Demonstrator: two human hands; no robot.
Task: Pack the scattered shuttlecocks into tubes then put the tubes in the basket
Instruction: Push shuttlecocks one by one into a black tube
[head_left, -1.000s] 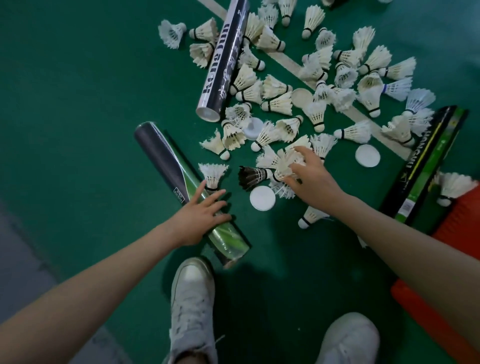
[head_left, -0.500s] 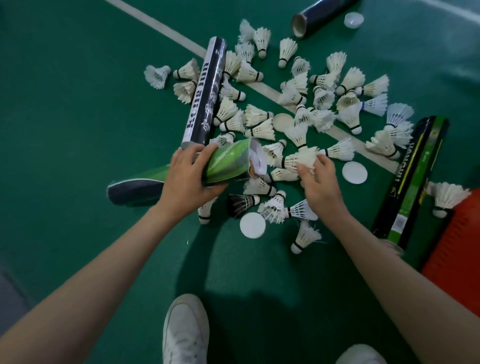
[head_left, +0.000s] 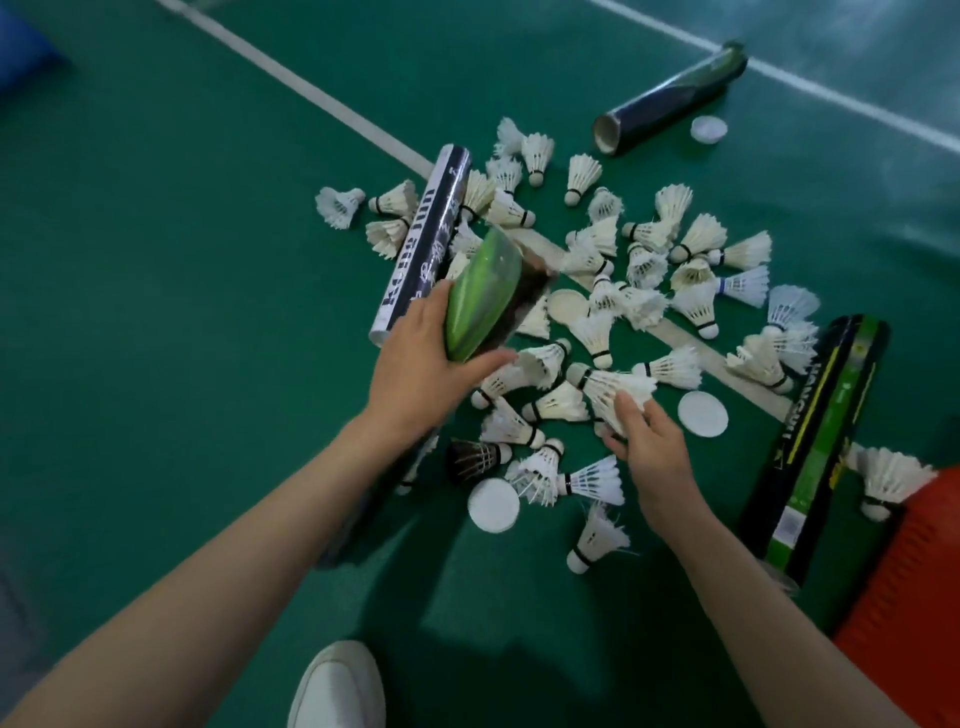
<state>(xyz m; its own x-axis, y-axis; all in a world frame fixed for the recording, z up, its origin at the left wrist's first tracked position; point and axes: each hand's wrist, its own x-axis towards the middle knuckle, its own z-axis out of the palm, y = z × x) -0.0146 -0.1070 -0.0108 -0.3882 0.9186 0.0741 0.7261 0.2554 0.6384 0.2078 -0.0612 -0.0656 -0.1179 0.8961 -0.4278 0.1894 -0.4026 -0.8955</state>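
Dim light, soft shadows; green tube (head_left: 480, 299) motion-blurred.

I see a matte green court floor (head_left: 156, 312); a white painted line (head_left: 291, 78) crosses it diagonally, out beyond the left hand (head_left: 421, 369).

I see white shuttlecocks (head_left: 696, 306) scattered mid-floor, with a green tube (head_left: 483, 301) held off the floor and tilted among them. A lettered black tube (head_left: 421, 244) lies flat left, a dark tube (head_left: 670, 98) far, a black-green tube (head_left: 815, 441) right, beside the orange basket (head_left: 914, 571).
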